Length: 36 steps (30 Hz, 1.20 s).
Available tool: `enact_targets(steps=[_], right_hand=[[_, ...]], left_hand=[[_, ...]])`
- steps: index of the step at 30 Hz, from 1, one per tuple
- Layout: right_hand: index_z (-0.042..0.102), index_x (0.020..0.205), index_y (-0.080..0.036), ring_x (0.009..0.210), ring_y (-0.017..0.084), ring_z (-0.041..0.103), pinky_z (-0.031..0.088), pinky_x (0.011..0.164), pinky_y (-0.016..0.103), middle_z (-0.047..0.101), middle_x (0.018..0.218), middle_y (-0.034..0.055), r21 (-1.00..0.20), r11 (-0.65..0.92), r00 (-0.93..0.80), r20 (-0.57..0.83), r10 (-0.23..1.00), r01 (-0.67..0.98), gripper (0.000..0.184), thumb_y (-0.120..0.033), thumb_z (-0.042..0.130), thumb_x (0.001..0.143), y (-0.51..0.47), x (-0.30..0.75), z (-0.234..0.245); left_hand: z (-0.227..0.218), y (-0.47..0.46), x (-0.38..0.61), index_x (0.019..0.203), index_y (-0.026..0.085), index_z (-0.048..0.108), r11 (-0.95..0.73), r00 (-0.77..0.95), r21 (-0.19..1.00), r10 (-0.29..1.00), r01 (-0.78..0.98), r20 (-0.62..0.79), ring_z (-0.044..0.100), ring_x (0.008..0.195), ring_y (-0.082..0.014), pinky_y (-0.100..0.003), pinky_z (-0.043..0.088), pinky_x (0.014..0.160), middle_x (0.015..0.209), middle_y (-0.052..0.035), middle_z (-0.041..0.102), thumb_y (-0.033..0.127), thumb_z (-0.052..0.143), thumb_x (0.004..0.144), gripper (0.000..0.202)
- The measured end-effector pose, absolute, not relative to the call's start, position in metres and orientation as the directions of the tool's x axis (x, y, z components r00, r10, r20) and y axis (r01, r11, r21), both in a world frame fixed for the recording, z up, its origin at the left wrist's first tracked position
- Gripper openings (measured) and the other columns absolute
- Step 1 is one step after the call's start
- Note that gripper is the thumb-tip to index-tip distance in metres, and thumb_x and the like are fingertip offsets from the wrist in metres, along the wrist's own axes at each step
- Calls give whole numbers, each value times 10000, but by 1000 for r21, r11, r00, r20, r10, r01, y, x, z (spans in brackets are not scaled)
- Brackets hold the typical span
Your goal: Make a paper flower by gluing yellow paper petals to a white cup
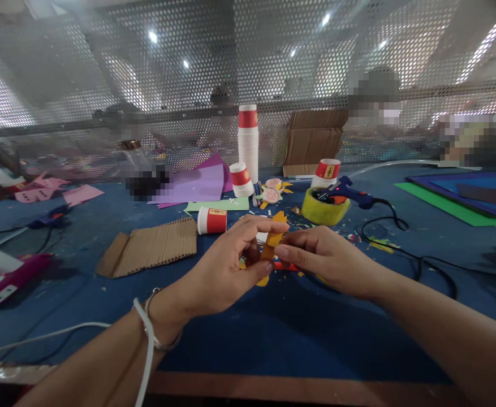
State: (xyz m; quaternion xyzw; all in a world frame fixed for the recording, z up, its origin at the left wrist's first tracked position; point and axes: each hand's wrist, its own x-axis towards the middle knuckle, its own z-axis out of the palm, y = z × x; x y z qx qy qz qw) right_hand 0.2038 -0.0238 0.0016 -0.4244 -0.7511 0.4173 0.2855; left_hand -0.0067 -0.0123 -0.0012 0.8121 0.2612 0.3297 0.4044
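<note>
Two bare hands meet at the middle of the view, above a blue work table [248, 345]. The left hand [226, 265] is half curled, thumb and forefinger spread to grip an orange-yellow piece [272, 240] with a pointed, jagged top. The right hand [328, 257] is nearly closed, its thumb pressed against the same piece; its other fingertips are partly hidden. The piece is held upright, leaning slightly, between the hands.

Taking that piece as the clock's centre, a corrugated cardboard sheet [158, 243] lies at nine o'clock. At ten, near the left hand, a red-and-white paper cup [212, 220] rests on its side; purple sheets [197, 183] spread farther out at eleven. At twelve are a small round paper ornament [272, 195] and, behind it, a tall cup stack [248, 144]. At one to two, a blue glue gun [352, 195] rests on a yellow tape roll [324, 210].
</note>
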Motion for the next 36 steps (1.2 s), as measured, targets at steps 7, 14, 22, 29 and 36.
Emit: enact_targets(steps=[7,14,22,29,36], right_hand=[[549,659,-185,544,102,298,230,483,267,356,604,-42,-855,291,-473,62,879,430,467,-568,481,918,-27,204,7],[561,693,-185,517,99,315,223,471,269,393,587,-43,-875,252,-469,33,883,413,504,-632,477,911,-25,204,2],[561,704,-187,548,109,330,241,489,270,387,604,-38,-867,261,-481,28,876,425,502,-628,458,920,-25,204,4],[549,694,-190,560,112,337,255,500,271,391,608,-34,-873,264,-483,39,875,410,507,-634,461,923,-26,203,4],[560,691,-183,512,96,306,210,457,263,375,581,-46,-895,239,-492,25,870,377,533,-664,479,909,-24,204,2]], left_hand=[[-1,-13,-6,1341,295,530,-530,648,834,692,156,319,482,711,-82,-258,494,654,1203,-45,520,95,613,882,507],[-3,-12,-7,1340,266,533,-496,640,855,708,149,299,517,745,-101,-280,502,674,1191,-66,527,139,629,881,486],[-1,-12,-5,1326,256,550,-468,622,872,728,145,287,506,718,-98,-282,492,647,1206,-70,541,151,643,859,487],[-1,-12,-6,1328,239,548,-435,625,890,735,139,262,535,758,-112,-291,498,653,1223,-89,536,165,652,863,482],[-2,-13,-6,1327,267,536,-432,635,893,726,124,263,532,783,-107,-281,503,682,1230,-65,514,146,647,878,478]])
